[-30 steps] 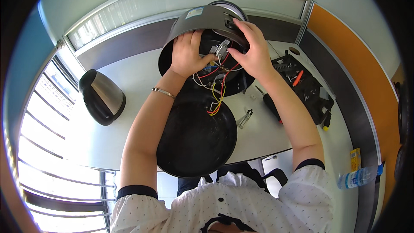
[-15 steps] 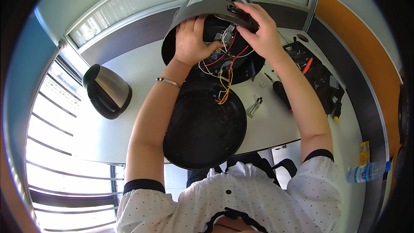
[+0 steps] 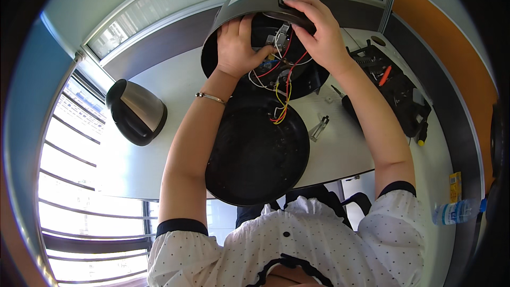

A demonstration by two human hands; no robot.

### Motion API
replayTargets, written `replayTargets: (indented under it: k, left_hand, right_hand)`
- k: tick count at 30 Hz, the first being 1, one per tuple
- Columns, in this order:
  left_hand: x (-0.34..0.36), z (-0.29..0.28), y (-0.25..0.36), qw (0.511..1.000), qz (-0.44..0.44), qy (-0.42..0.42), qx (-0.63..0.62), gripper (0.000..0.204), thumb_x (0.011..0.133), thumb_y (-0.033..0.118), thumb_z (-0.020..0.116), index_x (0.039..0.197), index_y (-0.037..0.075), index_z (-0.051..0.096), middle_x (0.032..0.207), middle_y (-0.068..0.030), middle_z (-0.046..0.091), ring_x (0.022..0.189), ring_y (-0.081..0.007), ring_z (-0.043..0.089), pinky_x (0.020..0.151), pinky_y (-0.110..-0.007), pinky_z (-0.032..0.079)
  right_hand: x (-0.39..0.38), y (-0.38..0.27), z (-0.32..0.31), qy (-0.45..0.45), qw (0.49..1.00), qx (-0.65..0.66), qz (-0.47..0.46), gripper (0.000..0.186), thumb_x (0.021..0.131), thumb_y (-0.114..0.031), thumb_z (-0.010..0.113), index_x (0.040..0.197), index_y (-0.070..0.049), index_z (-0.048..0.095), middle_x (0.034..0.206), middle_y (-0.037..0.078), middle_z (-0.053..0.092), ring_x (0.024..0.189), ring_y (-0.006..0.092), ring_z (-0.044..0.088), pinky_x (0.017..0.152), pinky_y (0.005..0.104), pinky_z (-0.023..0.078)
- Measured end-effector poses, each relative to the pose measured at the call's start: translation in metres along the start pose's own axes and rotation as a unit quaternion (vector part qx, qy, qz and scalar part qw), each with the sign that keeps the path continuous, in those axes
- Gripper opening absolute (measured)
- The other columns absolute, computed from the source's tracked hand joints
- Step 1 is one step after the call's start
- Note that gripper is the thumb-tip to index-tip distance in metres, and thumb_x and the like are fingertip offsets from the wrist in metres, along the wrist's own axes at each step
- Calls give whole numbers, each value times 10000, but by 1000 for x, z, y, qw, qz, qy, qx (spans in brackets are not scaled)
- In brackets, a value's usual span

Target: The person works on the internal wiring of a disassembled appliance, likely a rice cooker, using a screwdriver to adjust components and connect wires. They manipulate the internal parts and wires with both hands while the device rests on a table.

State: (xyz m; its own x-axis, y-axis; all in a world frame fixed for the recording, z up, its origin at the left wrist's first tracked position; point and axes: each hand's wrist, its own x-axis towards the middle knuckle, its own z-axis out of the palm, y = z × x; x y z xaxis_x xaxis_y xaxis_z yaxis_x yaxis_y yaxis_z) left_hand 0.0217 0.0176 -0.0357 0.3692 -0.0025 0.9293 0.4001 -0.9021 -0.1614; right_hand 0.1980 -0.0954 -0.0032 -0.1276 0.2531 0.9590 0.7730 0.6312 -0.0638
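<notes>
A grey, round cooker housing [image 3: 254, 1] lies tipped with its open underside toward me. Inside it show red, white and yellow wires [image 3: 287, 74] and small metal parts. My left hand [image 3: 236, 48] reaches under the rim and braces the inside; its fingertips are hidden, and its thumb stretches to the wiring. My right hand [image 3: 322, 32] grips the dark panel [image 3: 289, 17] on the housing's side, thumb below and fingers above. Nearer me rests the round black base [image 3: 257, 154], joined to the housing by yellow, red and white wires.
At the left stands a steel and black kettle [image 3: 136, 111]. To the right are an open black tool case [image 3: 396, 93], a small metal piece [image 3: 319, 128] and a screwdriver [image 3: 423, 134]. A plastic bottle [image 3: 458, 212] and a yellow box [image 3: 455, 187] lie at the far right.
The whole view has shifted slightly to the right. Both hands keep about the same places on the housing, and the base has not moved on the table.
</notes>
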Motion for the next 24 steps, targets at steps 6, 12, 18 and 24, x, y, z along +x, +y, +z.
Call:
replayTargets:
  k: [6, 12, 18, 24]
  left_hand:
    - [-1, 1, -1, 1000, -6, -3, 1, 866, 571, 411, 830, 1273, 34, 491, 1192, -197, 534, 1106, -415, 493, 938, -503, 414]
    - [-1, 0, -1, 1000, -7, 1, 0, 879, 557, 399, 840, 1276, 32, 491, 1211, -206, 532, 1115, -421, 492, 941, -504, 414]
    - [-3, 5, -4, 1000, -2, 10, 2, 885, 550, 396, 841, 1267, 8, 496, 1192, -218, 541, 1095, -429, 501, 937, -506, 414]
    - [-2, 6, -1, 1000, -8, 5, -10, 889, 557, 392, 842, 1279, 13, 486, 1208, -222, 526, 1103, -434, 487, 935, -514, 408]
  right_hand:
    - [1, 3, 0, -8, 1000, -1, 9, 479, 725, 62, 660, 1178, -89, 617, 1096, 95, 595, 1016, 281, 580, 869, 353, 487]
    - [2, -1, 0, -23, 1000, -9, 15, 492, 739, 67, 665, 1205, -81, 605, 1157, 106, 588, 1076, 281, 574, 923, 352, 471]
    - [2, 3, -3, -34, 999, -10, 8, 509, 730, 39, 679, 1215, -88, 587, 1150, 112, 587, 1076, 294, 567, 920, 363, 469]
    - [3, 0, -5, -44, 999, -1, 29, 532, 723, 11, 714, 1230, -81, 584, 1182, 117, 581, 1099, 287, 564, 938, 356, 463]
